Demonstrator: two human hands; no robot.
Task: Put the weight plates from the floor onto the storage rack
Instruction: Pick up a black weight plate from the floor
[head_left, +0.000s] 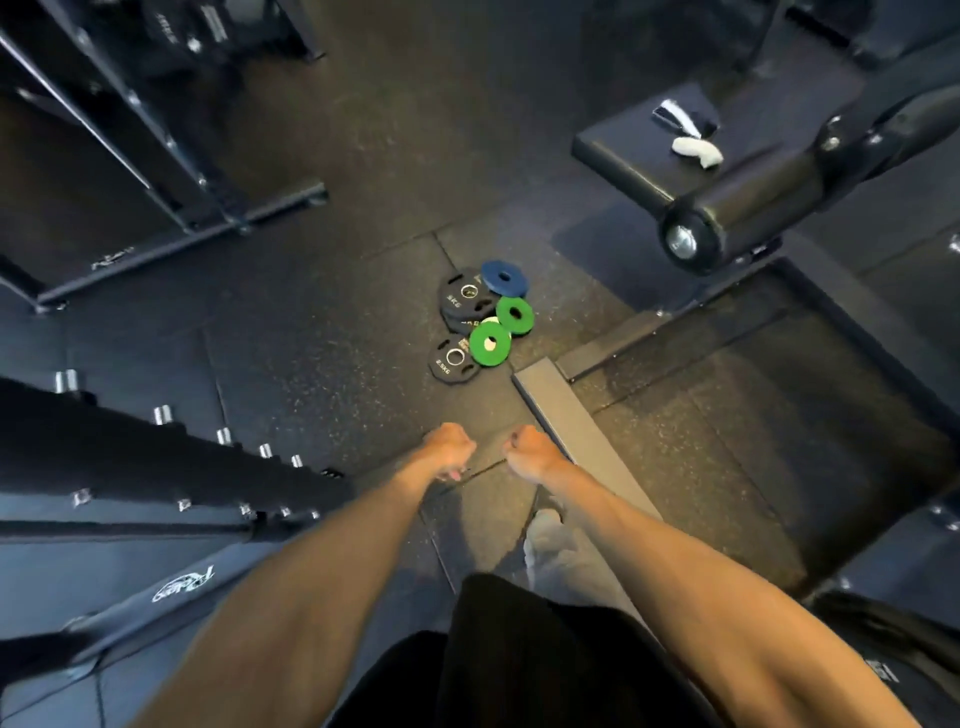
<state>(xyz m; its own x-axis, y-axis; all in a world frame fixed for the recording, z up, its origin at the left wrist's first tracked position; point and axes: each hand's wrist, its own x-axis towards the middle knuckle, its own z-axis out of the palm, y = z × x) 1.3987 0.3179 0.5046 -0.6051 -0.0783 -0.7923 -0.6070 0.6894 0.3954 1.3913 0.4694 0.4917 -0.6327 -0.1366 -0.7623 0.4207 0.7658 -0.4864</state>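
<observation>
A small pile of weight plates lies on the dark rubber floor ahead of me: a blue plate (504, 278), two green plates (515, 313) (490, 344), a black 5 kg plate (462, 297) stacked on another, and a black 2.5 kg plate (453, 359). The storage rack (156, 457) with chrome pegs runs along the left. Both arms reach forward, short of the pile. My left hand (451, 451) and my right hand (531, 453) are curled into fists and hold nothing.
A padded bench (670, 156) with a white cloth (697, 149) stands at the right, with a black roller pad (727, 218) jutting toward the plates. A grey metal beam (576, 431) lies on the floor beside my right hand. A machine frame (171, 156) fills the upper left.
</observation>
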